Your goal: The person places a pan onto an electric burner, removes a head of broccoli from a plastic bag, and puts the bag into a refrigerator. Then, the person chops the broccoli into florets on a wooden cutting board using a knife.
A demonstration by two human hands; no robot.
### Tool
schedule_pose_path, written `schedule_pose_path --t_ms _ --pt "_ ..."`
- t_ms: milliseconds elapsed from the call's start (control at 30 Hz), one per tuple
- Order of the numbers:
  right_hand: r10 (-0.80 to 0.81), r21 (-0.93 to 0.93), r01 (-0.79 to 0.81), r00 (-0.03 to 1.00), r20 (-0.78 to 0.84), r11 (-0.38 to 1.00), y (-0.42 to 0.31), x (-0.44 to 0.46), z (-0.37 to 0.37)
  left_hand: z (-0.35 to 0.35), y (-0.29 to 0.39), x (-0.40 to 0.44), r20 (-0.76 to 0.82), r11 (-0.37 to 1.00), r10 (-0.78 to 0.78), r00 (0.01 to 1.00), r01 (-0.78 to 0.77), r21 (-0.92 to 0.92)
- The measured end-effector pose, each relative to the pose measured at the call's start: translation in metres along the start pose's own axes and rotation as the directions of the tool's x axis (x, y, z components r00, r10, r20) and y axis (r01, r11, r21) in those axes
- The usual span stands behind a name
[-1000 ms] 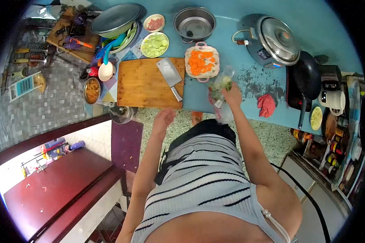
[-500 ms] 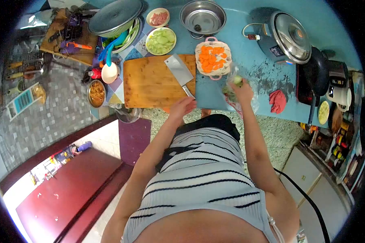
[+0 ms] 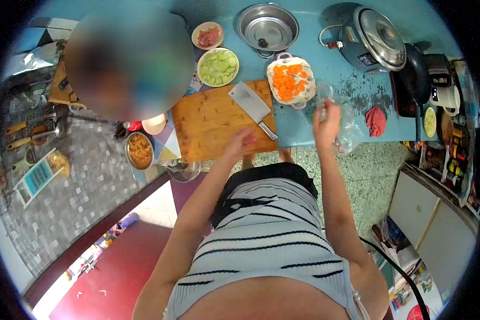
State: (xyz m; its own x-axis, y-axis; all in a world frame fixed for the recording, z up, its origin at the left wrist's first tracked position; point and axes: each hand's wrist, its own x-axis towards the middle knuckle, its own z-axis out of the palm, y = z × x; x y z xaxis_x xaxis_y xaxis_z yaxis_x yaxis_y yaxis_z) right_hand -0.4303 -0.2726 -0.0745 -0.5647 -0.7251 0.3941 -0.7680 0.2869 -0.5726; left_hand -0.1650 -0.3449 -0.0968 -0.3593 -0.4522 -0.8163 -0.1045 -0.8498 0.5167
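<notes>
Its handle angled toward five o'clock, seemingly for easy reach, a cleaver [image 3: 249, 101] lies at two o'clock on a wooden cutting board [image 3: 202, 128]. A person's left hand [image 3: 243, 140], fingers loosely spread, is over the near edge; the right hand [image 3: 328, 122], forearm stretched toward twelve, curls at a clear plastic bag [image 3: 350, 129] at three o'clock, its exact grip unclear.

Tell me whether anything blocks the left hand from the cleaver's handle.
Nothing visible does. The left hand is just beside the handle of the cleaver, with only bare cutting board showing between. The right hand is off at the plastic bag.
</notes>
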Motion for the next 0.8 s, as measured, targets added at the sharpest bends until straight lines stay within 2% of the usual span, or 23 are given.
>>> schedule_pose_path --t_ms 33,100,167,200,300,367,400,467,500,567,600,667,700,767,800 --pt "-0.041 0.068 0.035 0.995 0.094 0.997 -0.006 -0.007 0.012 -0.006 0.000 0.000 -0.008 1.000 -0.001 1.000 0.001 -0.006" --pt "-0.166 0.047 0.160 0.968 0.190 0.986 -0.019 -0.018 0.042 -0.019 -0.002 0.004 -0.008 1.000 -0.017 1.000 0.017 -0.015" --pt "-0.046 0.055 0.027 0.931 0.363 0.998 -0.027 -0.026 0.065 -0.034 -0.009 0.011 -0.050 0.996 -0.011 0.999 0.006 -0.085" --pt "-0.037 0.042 0.023 0.930 0.366 0.999 -0.019 -0.029 0.078 -0.038 -0.008 0.012 -0.040 0.996 -0.021 0.999 0.017 -0.086" --pt "-0.049 -0.077 0.093 0.893 0.447 0.993 0.008 -0.035 0.120 -0.046 -0.004 0.008 -0.090 0.996 -0.030 0.996 0.022 -0.087" --pt "-0.001 -0.214 0.142 0.835 0.550 0.966 0.020 -0.032 0.136 -0.053 -0.003 0.006 -0.157 0.996 -0.047 0.986 0.035 -0.082" --pt "0.005 -0.217 0.138 0.834 0.552 0.966 0.025 -0.028 0.142 -0.057 -0.006 0.006 -0.156 0.996 -0.053 0.986 0.041 -0.080" --pt "0.080 -0.287 0.146 0.758 0.648 0.947 0.036 -0.019 0.152 -0.064 -0.010 0.006 -0.155 0.995 -0.030 0.988 0.014 -0.099" --pt "0.083 -0.288 0.143 0.757 0.648 0.947 0.042 -0.016 0.155 -0.067 -0.011 0.005 -0.155 0.995 -0.032 0.987 0.017 -0.097" --pt "0.092 -0.365 0.101 0.874 0.477 0.926 0.051 -0.009 0.161 -0.071 -0.011 0.004 -0.145 0.998 -0.041 0.989 0.033 -0.055" --pt "0.093 -0.364 0.100 0.873 0.478 0.926 0.050 -0.006 0.161 -0.071 -0.011 0.003 -0.147 0.998 -0.043 0.988 0.035 -0.055" --pt "0.250 -0.325 -0.116 0.878 0.409 0.939 0.049 0.003 0.162 -0.071 -0.009 0.003 -0.159 0.994 -0.058 0.986 0.042 -0.101" --pt "0.250 -0.324 -0.117 0.878 0.409 0.939 0.045 0.007 0.163 -0.070 -0.008 0.004 -0.161 0.994 -0.058 0.985 0.042 -0.100" --pt "0.019 -0.018 -0.011 0.833 0.554 1.000 0.033 0.011 0.166 -0.068 -0.008 0.006 -0.171 0.992 -0.052 0.984 0.031 -0.123" --pt "0.019 -0.018 -0.012 0.832 0.555 1.000 0.029 0.011 0.170 -0.066 -0.006 0.006 -0.172 0.992 -0.053 0.984 0.032 -0.123"
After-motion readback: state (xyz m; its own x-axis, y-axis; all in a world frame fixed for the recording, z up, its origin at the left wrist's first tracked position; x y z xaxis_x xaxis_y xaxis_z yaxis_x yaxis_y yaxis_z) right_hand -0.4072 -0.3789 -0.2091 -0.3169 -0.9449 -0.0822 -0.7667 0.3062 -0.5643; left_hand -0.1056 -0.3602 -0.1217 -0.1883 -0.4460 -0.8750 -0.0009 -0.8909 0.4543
